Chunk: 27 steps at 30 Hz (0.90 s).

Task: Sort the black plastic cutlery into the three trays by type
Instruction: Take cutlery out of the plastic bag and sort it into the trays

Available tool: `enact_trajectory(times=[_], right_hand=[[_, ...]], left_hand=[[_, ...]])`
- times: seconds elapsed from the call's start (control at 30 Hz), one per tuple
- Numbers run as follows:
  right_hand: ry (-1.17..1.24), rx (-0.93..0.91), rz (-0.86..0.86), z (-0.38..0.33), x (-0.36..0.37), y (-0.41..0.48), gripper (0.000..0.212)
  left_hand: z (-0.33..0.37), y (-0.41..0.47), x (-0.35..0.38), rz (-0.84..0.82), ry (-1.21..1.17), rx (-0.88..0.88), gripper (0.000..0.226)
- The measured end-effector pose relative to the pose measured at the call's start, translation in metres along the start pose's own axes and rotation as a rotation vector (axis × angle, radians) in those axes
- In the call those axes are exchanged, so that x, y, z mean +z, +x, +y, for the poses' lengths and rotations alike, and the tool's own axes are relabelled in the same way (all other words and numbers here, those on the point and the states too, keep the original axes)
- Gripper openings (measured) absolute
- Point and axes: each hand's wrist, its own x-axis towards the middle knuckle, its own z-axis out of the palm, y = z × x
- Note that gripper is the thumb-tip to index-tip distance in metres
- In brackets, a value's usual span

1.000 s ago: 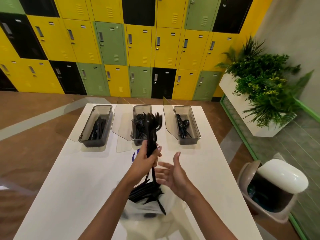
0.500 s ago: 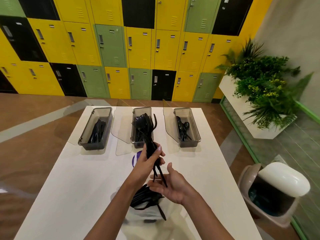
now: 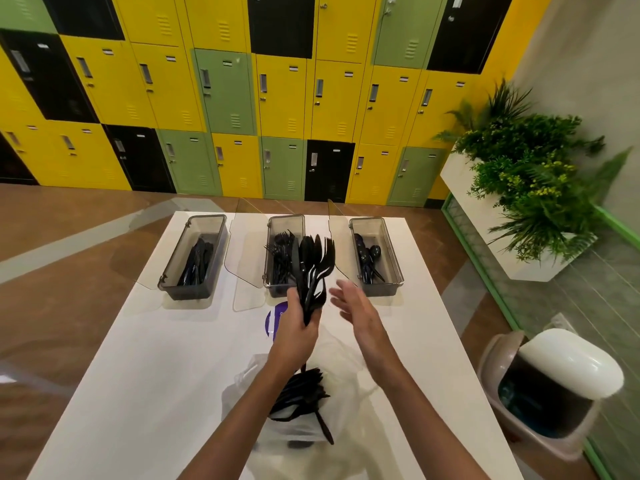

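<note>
While all three trays [image 3: 394, 258] already hold some cutlery, the left hand [image 3: 294, 323] grips a mixed bunch [image 3: 313, 268], the right hand [image 3: 360, 311] is open and empty, and the bag [image 3: 332, 358] holds many more.

table [image 3: 156, 358] far end: left tray [image 3: 183, 291], middle tray [image 3: 273, 289], right tray [image 3: 384, 289] | near end: bag [image 3: 294, 429] (cutlery [image 3: 298, 393] inside) | right: bin [image 3: 568, 362]

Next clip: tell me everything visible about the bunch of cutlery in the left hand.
The bunch of cutlery is glossy black plastic: several pieces gathered at the handles, fanning out at the top. Fork tines show on its right edge; the other heads overlap and are hard to tell apart. It stands nearly upright, overlapping the middle tray in this view. The left hand grips its handles; the right hand, fingers straight, is beside it, apart.
</note>
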Motion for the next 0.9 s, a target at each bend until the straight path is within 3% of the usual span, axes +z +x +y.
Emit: enact_trajectory(times=[0.1,0.2,0.3,0.47,0.7,0.9], right_hand=[[-0.054,-0.088,-0.069,-0.012,0.003,0.006,0.071],[-0.027,-0.117,0.021,-0.015,0.007,0.018,0.082],[0.081,-0.126,0.079,-0.010,0.007,0.032,0.096],[0.334,-0.080,-0.021,-0.004,0.003,0.044,0.065],[0.348,0.091,-0.056,0.000,0.001,0.056,0.055],[0.374,0.118,-0.193,0.002,-0.005,0.059,0.047]], left_hand=[[-0.002,-0.002,0.005,-0.028,0.077,0.051,0.025],[-0.004,-0.005,0.010,-0.104,0.119,0.107,0.042],[-0.003,-0.007,0.009,-0.119,0.134,0.024,0.028],[-0.001,-0.009,0.003,-0.199,0.094,-0.059,0.038],[0.004,-0.006,-0.003,-0.460,-0.119,-0.235,0.053],[0.008,-0.006,-0.013,-0.607,-0.474,-0.514,0.034]])
